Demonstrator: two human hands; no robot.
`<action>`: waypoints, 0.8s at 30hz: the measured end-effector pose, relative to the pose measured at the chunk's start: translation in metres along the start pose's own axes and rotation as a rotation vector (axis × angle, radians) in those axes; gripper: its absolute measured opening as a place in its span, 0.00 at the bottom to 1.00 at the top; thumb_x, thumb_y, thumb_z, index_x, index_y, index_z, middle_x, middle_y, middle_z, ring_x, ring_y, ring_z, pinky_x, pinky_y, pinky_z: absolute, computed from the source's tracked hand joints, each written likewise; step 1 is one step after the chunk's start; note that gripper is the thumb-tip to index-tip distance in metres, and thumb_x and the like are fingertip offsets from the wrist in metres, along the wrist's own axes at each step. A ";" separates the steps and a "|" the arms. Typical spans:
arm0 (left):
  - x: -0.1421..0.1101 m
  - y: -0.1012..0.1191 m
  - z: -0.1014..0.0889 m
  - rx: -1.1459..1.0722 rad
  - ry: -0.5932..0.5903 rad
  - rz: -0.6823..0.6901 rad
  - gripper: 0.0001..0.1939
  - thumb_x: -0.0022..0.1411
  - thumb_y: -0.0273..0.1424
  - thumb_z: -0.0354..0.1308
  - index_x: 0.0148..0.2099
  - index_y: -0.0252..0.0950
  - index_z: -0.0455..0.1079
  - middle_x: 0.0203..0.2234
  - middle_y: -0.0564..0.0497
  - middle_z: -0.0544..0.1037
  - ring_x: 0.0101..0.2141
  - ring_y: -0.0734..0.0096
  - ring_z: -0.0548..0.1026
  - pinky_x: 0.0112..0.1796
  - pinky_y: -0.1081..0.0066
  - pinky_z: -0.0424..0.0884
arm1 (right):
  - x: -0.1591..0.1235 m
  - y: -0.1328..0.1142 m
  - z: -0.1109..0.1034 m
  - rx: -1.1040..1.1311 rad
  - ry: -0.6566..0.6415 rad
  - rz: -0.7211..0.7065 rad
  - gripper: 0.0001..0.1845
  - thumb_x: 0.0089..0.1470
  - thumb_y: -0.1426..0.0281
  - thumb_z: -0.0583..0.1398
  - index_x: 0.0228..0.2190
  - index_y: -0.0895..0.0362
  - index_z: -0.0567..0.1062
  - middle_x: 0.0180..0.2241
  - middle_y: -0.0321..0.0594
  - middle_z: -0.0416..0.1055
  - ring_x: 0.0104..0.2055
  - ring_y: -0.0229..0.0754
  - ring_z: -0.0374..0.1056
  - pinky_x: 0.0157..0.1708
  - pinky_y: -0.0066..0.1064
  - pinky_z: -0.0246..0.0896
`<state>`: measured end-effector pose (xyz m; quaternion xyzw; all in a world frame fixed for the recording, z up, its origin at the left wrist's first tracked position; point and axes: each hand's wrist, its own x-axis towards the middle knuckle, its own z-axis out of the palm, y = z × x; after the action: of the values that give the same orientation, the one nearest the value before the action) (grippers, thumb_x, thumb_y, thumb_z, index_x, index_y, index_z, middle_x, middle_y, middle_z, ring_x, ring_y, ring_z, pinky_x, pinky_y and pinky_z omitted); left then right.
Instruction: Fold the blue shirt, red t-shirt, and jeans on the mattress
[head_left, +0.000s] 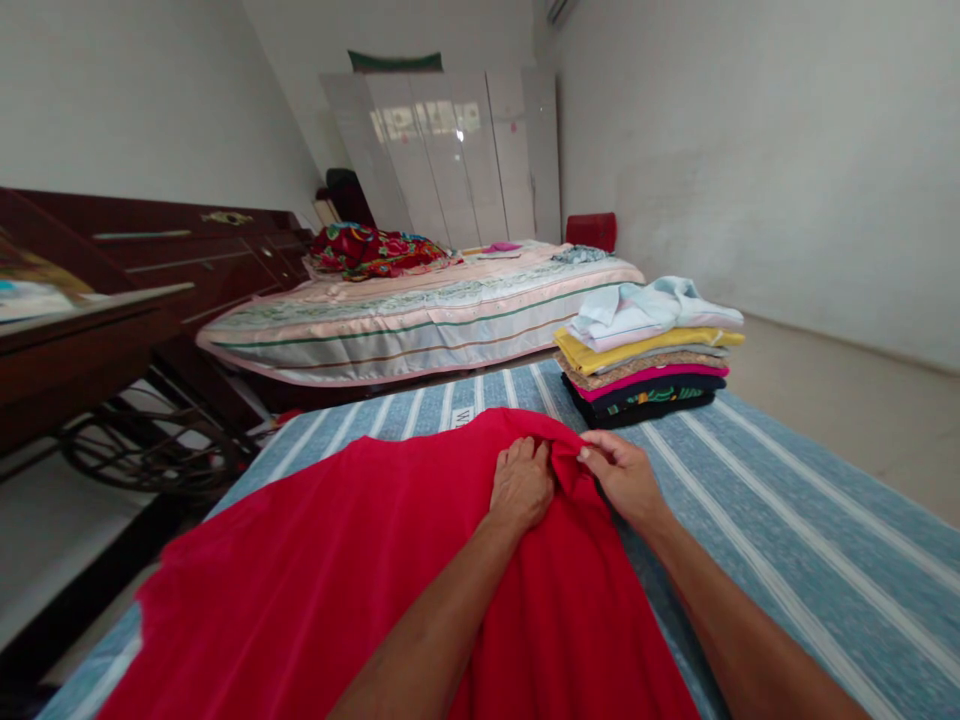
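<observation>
A red garment (322, 540) lies spread over the blue-and-white striped bed cover, with soft creases running down it. Palm down on its upper right part rests my left hand (523, 482), fingers laid over the cloth beside a raised fold; its thumb is mostly hidden. My right hand (624, 475) pinches the garment's right edge between thumb and fingers, lifting a small fold there. Just beyond my right hand stands a stack of folded clothes (649, 365), with a pale shirt on top and yellow, pink and black pieces beneath.
The striped bed cover (780, 500) extends to the right. Behind it is a second bed (420, 320) with a red floral blanket (375, 250). A dark wooden table with a treadle wheel (142, 440) stands at left. A white wardrobe (450, 150) is at the back.
</observation>
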<state>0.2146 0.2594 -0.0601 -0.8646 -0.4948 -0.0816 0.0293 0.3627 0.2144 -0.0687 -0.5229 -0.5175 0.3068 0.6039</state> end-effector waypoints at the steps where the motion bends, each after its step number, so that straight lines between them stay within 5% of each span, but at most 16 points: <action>1: 0.000 0.000 0.000 0.013 0.008 0.004 0.21 0.64 0.31 0.42 0.58 0.37 0.60 0.54 0.42 0.66 0.54 0.56 0.63 0.52 0.58 0.59 | 0.001 0.001 -0.002 -0.128 0.007 -0.101 0.15 0.51 0.65 0.55 0.39 0.57 0.73 0.35 0.42 0.73 0.37 0.43 0.69 0.39 0.34 0.64; 5: 0.002 -0.001 0.002 0.022 -0.009 -0.014 0.20 0.65 0.36 0.42 0.57 0.38 0.61 0.56 0.42 0.64 0.55 0.56 0.61 0.53 0.57 0.58 | 0.001 0.010 -0.010 -0.607 0.042 -0.387 0.23 0.53 0.71 0.51 0.51 0.61 0.67 0.50 0.50 0.66 0.54 0.49 0.59 0.53 0.42 0.54; 11: 0.003 -0.001 0.005 0.005 -0.053 -0.014 0.21 0.66 0.37 0.41 0.58 0.39 0.59 0.59 0.42 0.60 0.59 0.57 0.56 0.55 0.55 0.54 | -0.003 0.013 -0.006 -0.994 0.280 -0.473 0.23 0.53 0.76 0.50 0.51 0.66 0.66 0.52 0.55 0.64 0.57 0.51 0.56 0.54 0.46 0.47; 15: 0.006 -0.002 0.000 0.012 -0.064 -0.006 0.20 0.65 0.37 0.42 0.56 0.40 0.61 0.58 0.43 0.62 0.57 0.56 0.60 0.54 0.55 0.57 | -0.008 0.007 0.003 -1.001 0.040 -0.653 0.16 0.55 0.76 0.51 0.43 0.60 0.72 0.45 0.48 0.71 0.51 0.45 0.61 0.55 0.41 0.44; 18: 0.017 -0.008 -0.008 0.007 -0.073 0.007 0.17 0.64 0.37 0.44 0.51 0.39 0.66 0.55 0.44 0.66 0.54 0.59 0.64 0.52 0.59 0.61 | -0.008 0.007 0.000 -1.026 -0.116 -0.522 0.12 0.55 0.74 0.52 0.33 0.56 0.75 0.36 0.43 0.73 0.45 0.44 0.64 0.52 0.39 0.45; 24: 0.050 -0.028 -0.004 -0.019 -0.058 -0.084 0.18 0.65 0.37 0.42 0.50 0.35 0.65 0.54 0.40 0.66 0.55 0.57 0.62 0.52 0.57 0.59 | -0.001 0.011 -0.017 -1.079 0.032 -0.178 0.10 0.55 0.71 0.54 0.36 0.58 0.74 0.40 0.44 0.71 0.46 0.44 0.63 0.47 0.33 0.48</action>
<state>0.2146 0.3153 -0.0483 -0.8455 -0.5304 -0.0624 0.0036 0.3803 0.2105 -0.0780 -0.7172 -0.6345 -0.0627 0.2813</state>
